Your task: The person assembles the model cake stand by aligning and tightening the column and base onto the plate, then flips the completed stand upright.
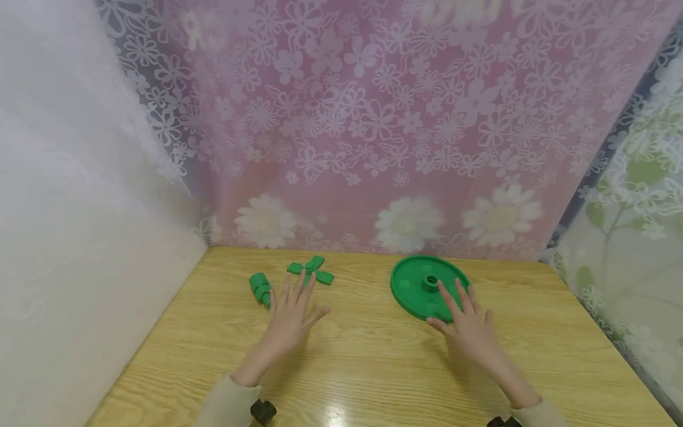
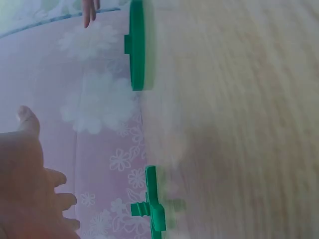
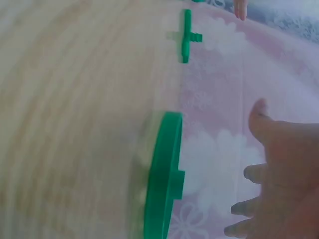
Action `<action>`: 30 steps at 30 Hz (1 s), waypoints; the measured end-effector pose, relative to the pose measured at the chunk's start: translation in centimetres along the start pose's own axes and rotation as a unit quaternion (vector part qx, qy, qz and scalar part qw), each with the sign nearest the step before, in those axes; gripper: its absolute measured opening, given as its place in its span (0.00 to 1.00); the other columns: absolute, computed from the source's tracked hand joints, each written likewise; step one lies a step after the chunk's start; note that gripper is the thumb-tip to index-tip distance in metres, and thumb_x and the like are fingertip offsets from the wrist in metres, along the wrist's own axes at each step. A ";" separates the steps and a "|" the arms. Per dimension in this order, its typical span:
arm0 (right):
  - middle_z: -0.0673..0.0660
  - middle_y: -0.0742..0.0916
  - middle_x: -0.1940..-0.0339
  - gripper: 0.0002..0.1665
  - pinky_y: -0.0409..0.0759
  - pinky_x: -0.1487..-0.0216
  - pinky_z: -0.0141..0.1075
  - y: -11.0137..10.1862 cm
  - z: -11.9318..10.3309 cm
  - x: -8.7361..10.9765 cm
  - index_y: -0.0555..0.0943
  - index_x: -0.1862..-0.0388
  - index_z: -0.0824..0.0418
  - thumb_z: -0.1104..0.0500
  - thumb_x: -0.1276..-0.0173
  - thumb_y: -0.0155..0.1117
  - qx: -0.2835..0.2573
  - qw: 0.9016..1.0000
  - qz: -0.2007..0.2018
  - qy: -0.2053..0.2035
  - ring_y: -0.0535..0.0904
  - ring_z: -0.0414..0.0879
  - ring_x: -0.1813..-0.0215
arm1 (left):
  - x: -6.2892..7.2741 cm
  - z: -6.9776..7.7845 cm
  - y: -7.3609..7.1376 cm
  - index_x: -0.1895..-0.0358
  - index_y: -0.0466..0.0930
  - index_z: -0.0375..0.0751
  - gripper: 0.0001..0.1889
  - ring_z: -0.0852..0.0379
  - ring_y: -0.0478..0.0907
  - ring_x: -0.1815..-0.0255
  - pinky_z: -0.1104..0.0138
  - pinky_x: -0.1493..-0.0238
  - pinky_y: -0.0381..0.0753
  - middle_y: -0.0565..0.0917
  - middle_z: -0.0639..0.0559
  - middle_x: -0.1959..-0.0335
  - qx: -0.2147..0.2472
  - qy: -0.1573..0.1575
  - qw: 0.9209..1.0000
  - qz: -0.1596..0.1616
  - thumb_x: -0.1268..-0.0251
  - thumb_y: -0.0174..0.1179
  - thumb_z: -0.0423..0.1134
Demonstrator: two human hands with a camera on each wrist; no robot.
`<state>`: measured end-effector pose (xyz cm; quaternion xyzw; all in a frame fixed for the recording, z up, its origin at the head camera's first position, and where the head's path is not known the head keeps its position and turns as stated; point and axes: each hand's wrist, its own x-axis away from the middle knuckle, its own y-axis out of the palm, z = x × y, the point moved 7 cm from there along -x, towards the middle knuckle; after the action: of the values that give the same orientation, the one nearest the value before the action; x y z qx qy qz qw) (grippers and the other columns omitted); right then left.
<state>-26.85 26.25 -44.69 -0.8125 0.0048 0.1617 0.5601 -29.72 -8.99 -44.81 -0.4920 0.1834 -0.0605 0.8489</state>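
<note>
My left hand (image 1: 287, 320) hovers above the table with fingers spread, holding nothing. Just beyond its fingertips lies a green four-armed cross piece (image 1: 322, 277) with a ridged stub at its centre, seen edge-on in the left wrist view (image 2: 152, 199). Left of those fingers is a green stepped cylinder (image 1: 259, 286) lying on its side, its narrow end partly behind the hand. My right hand (image 1: 472, 332), also spread and holding nothing, is over the near right edge of a round green disc (image 1: 411, 290) with a raised rim and central hub. Both wrist views show the hands apart from the pieces.
The pieces lie on a wood-grain table (image 1: 363, 356). A pink flowered curtain (image 1: 341, 148) hangs along the table's back edge. Pale sheeting (image 1: 80, 207) stands on the left, and a leaf-patterned cloth (image 1: 635, 237) on the right.
</note>
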 end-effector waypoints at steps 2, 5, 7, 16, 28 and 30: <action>0.75 0.56 0.20 0.52 0.58 0.40 0.82 -1.0 0.3 -0.4 0.51 0.16 0.56 0.40 0.28 0.64 -0.024 1.000 0.004 0.003 0.50 0.79 0.24 | -0.8 0.2 -0.3 0.17 0.45 0.45 0.42 0.35 0.35 0.18 0.26 0.28 0.38 0.46 0.42 0.17 0.048 0.017 0.999 0.003 0.23 0.53 0.57; 0.77 0.60 0.23 0.47 0.67 0.40 0.76 -2.5 1.3 -1.0 0.55 0.18 0.64 0.44 0.25 0.63 -0.067 0.998 0.008 0.013 0.59 0.80 0.28 | -2.1 0.7 -0.8 0.17 0.46 0.42 0.37 0.38 0.42 0.17 0.33 0.23 0.46 0.49 0.44 0.17 0.138 0.039 0.990 0.002 0.19 0.50 0.52; 0.77 0.64 0.24 0.44 0.71 0.42 0.73 -3.4 2.2 -1.5 0.58 0.19 0.66 0.45 0.23 0.60 -0.087 0.996 0.017 0.018 0.64 0.78 0.30 | -3.0 0.9 -1.1 0.18 0.48 0.41 0.35 0.39 0.48 0.18 0.38 0.22 0.54 0.52 0.43 0.18 0.195 0.045 0.980 0.002 0.17 0.47 0.51; 0.73 0.74 0.30 0.36 0.82 0.51 0.66 -5.4 7.6 -3.5 0.64 0.22 0.67 0.45 0.17 0.48 -0.138 0.987 0.054 0.063 0.76 0.73 0.38 | -7.4 1.6 -0.3 0.19 0.55 0.44 0.31 0.42 0.60 0.21 0.44 0.23 0.61 0.60 0.45 0.20 0.334 0.003 0.942 0.008 0.15 0.38 0.55; 0.78 0.69 0.28 0.36 0.88 0.49 0.48 -2.9 12.7 -5.4 0.58 0.21 0.70 0.49 0.15 0.45 -0.322 0.939 -0.020 0.118 0.82 0.31 0.50 | -12.4 4.3 5.8 0.23 0.63 0.36 0.32 0.34 0.70 0.30 0.40 0.35 0.75 0.70 0.35 0.27 0.511 -0.092 0.854 -0.040 0.15 0.37 0.56; 0.79 0.67 0.27 0.35 0.87 0.46 0.50 -2.2 13.2 -5.6 0.57 0.21 0.73 0.51 0.15 0.45 -0.345 0.929 -0.036 0.129 0.84 0.48 0.43 | -12.6 4.8 7.2 0.23 0.62 0.35 0.31 0.34 0.72 0.32 0.41 0.36 0.76 0.70 0.33 0.28 0.531 -0.106 0.839 -0.054 0.14 0.38 0.53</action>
<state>-35.20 38.12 -45.45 -0.9692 -0.0086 0.0265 0.2448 -40.20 2.12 -45.69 0.0221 0.0049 -0.1421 0.9896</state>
